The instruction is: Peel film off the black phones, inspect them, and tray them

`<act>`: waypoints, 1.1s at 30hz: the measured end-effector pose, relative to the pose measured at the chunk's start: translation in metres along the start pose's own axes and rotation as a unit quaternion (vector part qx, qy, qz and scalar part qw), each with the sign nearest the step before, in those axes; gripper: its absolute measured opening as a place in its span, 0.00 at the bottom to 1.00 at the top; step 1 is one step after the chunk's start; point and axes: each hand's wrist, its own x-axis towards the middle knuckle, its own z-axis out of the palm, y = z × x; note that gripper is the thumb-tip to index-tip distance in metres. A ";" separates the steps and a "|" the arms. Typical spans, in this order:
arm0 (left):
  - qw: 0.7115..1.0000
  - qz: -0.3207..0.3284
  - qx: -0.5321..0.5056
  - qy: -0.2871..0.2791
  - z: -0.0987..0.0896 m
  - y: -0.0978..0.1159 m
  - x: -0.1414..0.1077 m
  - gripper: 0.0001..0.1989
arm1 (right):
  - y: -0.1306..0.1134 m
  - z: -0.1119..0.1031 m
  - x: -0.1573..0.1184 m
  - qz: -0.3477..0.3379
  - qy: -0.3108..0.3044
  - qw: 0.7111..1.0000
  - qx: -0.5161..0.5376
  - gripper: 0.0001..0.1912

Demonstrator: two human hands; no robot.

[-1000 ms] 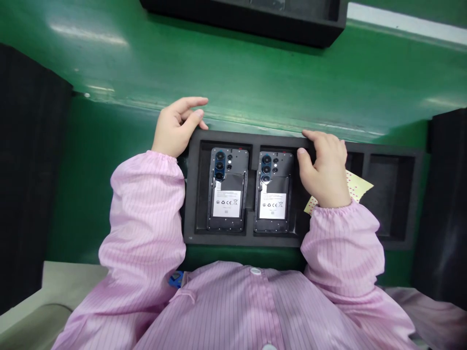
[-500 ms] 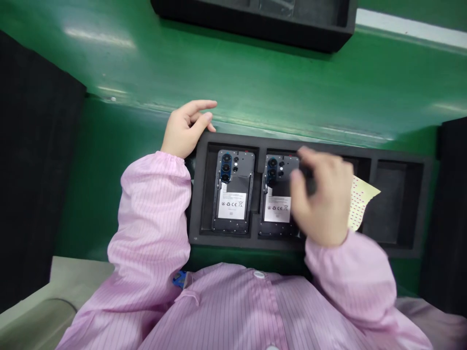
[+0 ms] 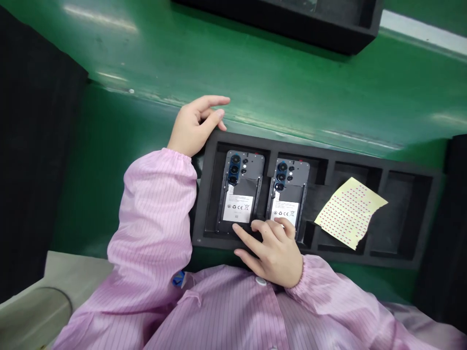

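Note:
Two phones without back covers lie side by side in a black foam tray [image 3: 206,194], each showing a blue-rimmed camera column and a white battery label. My right hand [image 3: 275,248] is over the tray's near edge, fingers apart and holding nothing. Its index fingertip is at the lower end of the left phone [image 3: 251,170], while its other fingers overlap the lower part of the right phone [image 3: 297,172]. By the tray's far left corner rests my left hand [image 3: 197,121], loosely open with the index finger stretched out. A yellow sheet of small red marks [image 3: 350,214] lies across the tray's right compartments.
Another black foam tray [image 3: 292,29] stands farther back on the green table [image 3: 146,58]. Tall black blocks rise at the left [image 3: 32,146] and right [image 3: 452,233]. A pale strip [image 3: 423,34] runs along the back right.
My right hand has moved left and toward me, from beside the right phone to the left phone's lower end. The yellow sheet is now uncovered. My left hand keeps its pose at the corner.

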 end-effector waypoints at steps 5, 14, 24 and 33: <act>1.000 -0.003 0.011 0.000 0.000 -0.001 0.001 0.14 | -0.001 0.001 0.000 -0.015 0.011 1.000 0.006 0.16; 1.000 -0.004 0.011 0.004 0.000 0.000 0.001 0.13 | 0.002 -0.002 0.011 -0.055 -0.052 0.996 0.051 0.17; 1.000 -0.009 0.010 0.010 0.000 -0.004 -0.001 0.16 | 0.032 -0.026 0.001 0.028 0.052 0.992 0.108 0.12; 0.999 -0.011 -0.007 0.044 0.001 -0.007 -0.005 0.13 | 0.039 -0.032 -0.046 0.045 0.016 0.995 0.092 0.11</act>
